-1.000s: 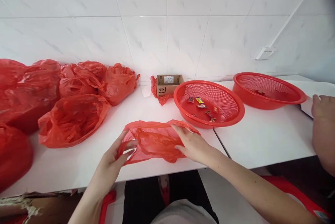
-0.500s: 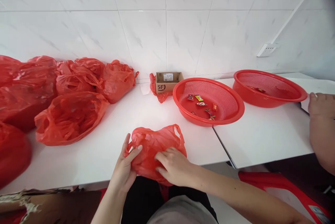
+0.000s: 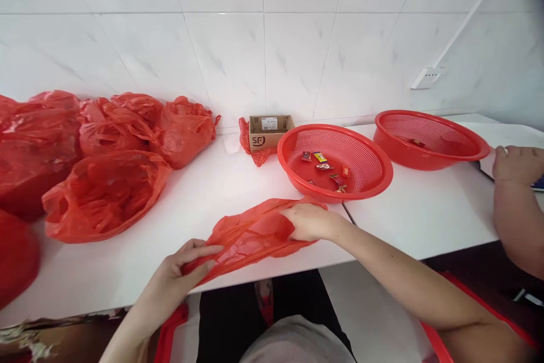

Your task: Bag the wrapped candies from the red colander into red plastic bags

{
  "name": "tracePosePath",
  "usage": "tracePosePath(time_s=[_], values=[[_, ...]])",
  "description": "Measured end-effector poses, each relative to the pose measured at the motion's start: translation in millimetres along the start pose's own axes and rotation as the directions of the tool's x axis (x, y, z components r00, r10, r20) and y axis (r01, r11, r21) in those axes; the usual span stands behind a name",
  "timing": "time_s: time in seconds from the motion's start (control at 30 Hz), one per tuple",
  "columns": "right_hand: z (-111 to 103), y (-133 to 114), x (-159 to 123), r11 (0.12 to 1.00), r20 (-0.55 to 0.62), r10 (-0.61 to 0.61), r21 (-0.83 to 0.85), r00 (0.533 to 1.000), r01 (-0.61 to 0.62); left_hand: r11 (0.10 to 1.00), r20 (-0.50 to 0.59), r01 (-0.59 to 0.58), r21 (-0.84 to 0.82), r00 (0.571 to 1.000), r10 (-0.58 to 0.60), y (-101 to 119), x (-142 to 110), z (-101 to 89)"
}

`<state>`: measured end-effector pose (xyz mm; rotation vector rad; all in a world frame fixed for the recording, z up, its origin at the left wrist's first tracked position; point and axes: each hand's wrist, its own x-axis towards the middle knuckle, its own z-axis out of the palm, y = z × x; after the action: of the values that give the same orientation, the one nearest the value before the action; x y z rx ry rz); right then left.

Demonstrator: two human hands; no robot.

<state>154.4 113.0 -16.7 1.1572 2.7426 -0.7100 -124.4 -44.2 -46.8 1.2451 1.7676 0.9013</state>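
Note:
A thin red plastic bag [image 3: 250, 233] is stretched sideways between my hands, above the table's front edge. At its left end, my left hand [image 3: 182, 267] pinches the plastic between thumb and fingers. Bent at the wrist, my right hand [image 3: 306, 221] grips the right end, its fingertips partly hidden by the film. Just beyond it stands a red plastic colander [image 3: 293, 173] with several small wrapped snacks [image 3: 325, 166] on its bottom.
Several filled red bags [image 3: 187, 131] line the wall at left, with an open red bag [image 3: 106, 196] before them. A small cardboard box [image 3: 270, 135] stands by the wall. Farther right are a second red colander [image 3: 429, 153] and another person's hand [image 3: 518, 165].
My hands have moved apart, left hand leftward and right hand rightward. The bunched bag is now pulled out long and flat between them.

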Motion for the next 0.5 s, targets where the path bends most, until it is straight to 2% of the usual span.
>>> tracePosePath(time_s=[0.07,0.13,0.2,0.23,0.27,0.3,0.33,0.37,0.4,0.5], values=[[-5.0,-3.4,-5.5,0.999,0.084,-0.044,0.005,0.995,0.044,0.983,-0.032,-0.084,0.162,0.995,0.09,4.3,4.7,13.1],[-15.1,-7.0,-12.9,0.97,0.094,-0.217,0.128,0.972,0.205,0.976,-0.096,-0.103,0.191,0.988,0.123,10.1,7.8,24.8],[-33.9,-5.9,-16.0,0.86,-0.022,-0.421,0.309,0.907,0.407,0.983,-0.137,-0.097,0.155,0.984,0.118,16.4,8.2,32.5],[-46.7,-1.3,-13.6,0.81,-0.119,-0.455,0.355,0.882,0.466,0.988,-0.159,-0.09,0.127,0.981,0.11,19.9,7.5,34.8],[-61.0,6.8,-7.9,0.804,-0.21,-0.426,0.357,0.88,0.475,0.991,-0.187,-0.086,0.098,0.977,0.103,23.4,6.4,36.2],[-76.0,18.7,1.1,0.851,-0.305,-0.322,0.321,0.896,0.415,0.994,-0.219,-0.082,0.071,0.971,0.095,27.0,5.0,36.8],[-90.4,33.9,12.8,0.929,-0.377,-0.178,0.24,0.909,0.281,0.996,-0.242,-0.078,0.046,0.966,0.087,30.2,3.7,37.0],[-103.3,51.6,26.3,0.984,-0.386,-0.038,0.144,0.922,0.101,0.997,-0.259,-0.076,0.021,0.963,0.079,32.9,2.6,37.0],[-113.6,70.5,40.6,0.995,-0.337,0.098,0.046,0.936,-0.088,0.997,-0.26,-0.072,-0.004,0.963,0.068,34.7,1.9,36.8],[-125.2,120.7,79.2,0.954,-0.237,0.281,-0.034,0.93,-0.297,0.996,-0.186,-0.038,-0.083,0.982,0.022,33.5,2.7,36.5]])
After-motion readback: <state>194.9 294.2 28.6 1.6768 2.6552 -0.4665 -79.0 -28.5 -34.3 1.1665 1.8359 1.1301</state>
